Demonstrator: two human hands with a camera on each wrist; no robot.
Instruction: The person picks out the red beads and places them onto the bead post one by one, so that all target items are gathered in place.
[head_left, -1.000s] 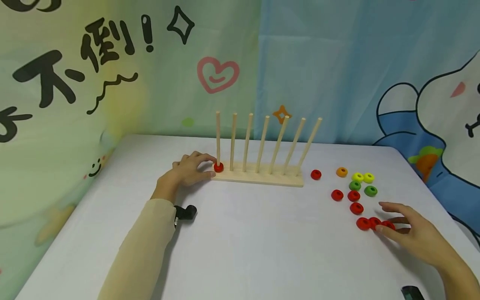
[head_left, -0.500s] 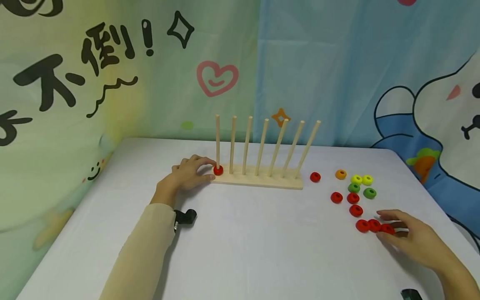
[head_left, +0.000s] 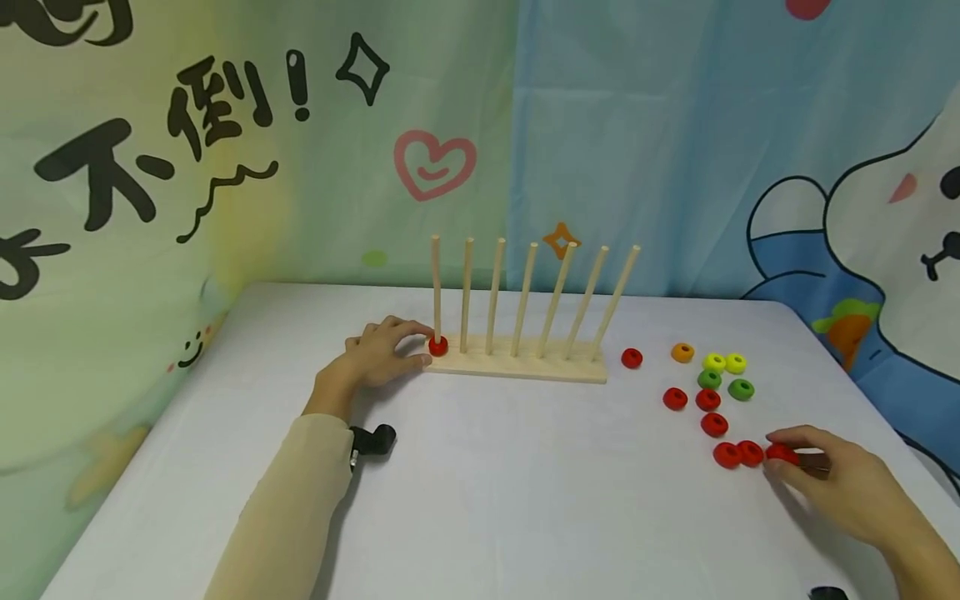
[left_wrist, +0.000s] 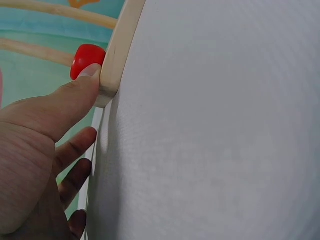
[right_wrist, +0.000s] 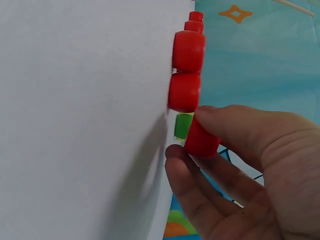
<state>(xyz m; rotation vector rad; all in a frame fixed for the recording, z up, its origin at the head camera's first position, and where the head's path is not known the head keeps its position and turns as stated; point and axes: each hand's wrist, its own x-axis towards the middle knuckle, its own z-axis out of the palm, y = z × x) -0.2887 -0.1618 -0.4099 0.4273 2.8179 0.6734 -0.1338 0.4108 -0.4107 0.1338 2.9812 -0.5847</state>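
Observation:
A wooden peg rack point(head_left: 517, 367) with a row of upright pegs stands at the table's middle back. One red bead point(head_left: 438, 347) sits at the foot of its leftmost peg. My left hand point(head_left: 375, 354) grips the rack's left end, thumb at the front corner and index finger near the bead. In the left wrist view the thumb overlaps the same red bead point(left_wrist: 86, 60). At the right, my right hand point(head_left: 851, 479) pinches another red bead point(right_wrist: 202, 137) between thumb and fingers, tilted beside two red beads in line point(head_left: 738, 454).
Several loose beads lie right of the rack: red point(head_left: 714, 425), green point(head_left: 741, 389), yellow point(head_left: 714, 362) and orange point(head_left: 682, 352). A lone red bead point(head_left: 632, 358) is nearest the rack. A printed curtain point(head_left: 637, 150) hangs behind the white table point(head_left: 525, 500).
My right thumb and fingers have closed on the end red bead and drawn it slightly right, apart from its neighbours. The left hand stays at the rack's end. The head view has tilted slightly.

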